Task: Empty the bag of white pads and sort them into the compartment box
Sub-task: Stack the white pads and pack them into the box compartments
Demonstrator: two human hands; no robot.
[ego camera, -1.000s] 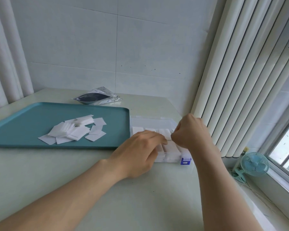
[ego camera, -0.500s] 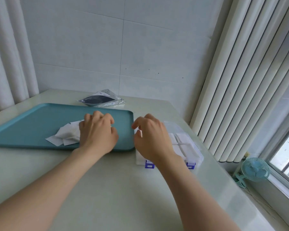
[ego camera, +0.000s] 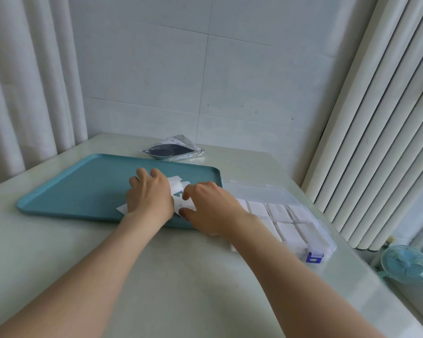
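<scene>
Loose white pads lie in a pile on the teal tray. My left hand lies on that pile, fingers bent down over it, and its fingertips are hidden. My right hand hovers over the tray's right edge, its thumb and forefinger spread apart around a pad without closing on it. To the right, the clear compartment box stands open, with stacks of white pads in its compartments. The emptied silver bag lies flat behind the tray.
The box's clear lid lies open toward the back, and a blue latch sits at its front. Vertical blinds hang close on the right, with a small blue fan on the sill. A curtain hangs at left.
My left hand left the box and settled on the pad pile in the tray. My right hand followed from the box to the tray's right edge.
</scene>
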